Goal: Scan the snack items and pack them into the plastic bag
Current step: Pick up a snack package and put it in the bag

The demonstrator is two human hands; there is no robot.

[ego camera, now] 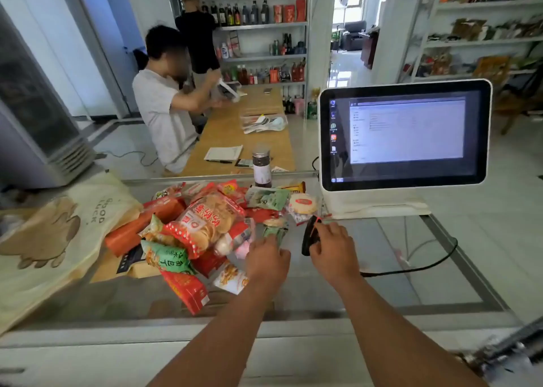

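Left hand (267,261) holds the green packet (274,229), long axis running twelve to six; right hand (333,248) grips the scanner (308,237) just beside it at three o'clock; the bag (58,234) lies well apart at nine o'clock, nearer the left hand

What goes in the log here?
step: scanning | left hand: holds small green snack packet | right hand: grips black handheld scanner

My white monitor (405,134) stands lit on the counter (308,307). Just left of it I see a jar (261,166) with dark contents. Further left, a person in a white shirt (164,113) sits at a wooden table (235,134) carrying a notepad (224,153). Bottle shelves (261,25) stand beyond, up-left of the monitor.
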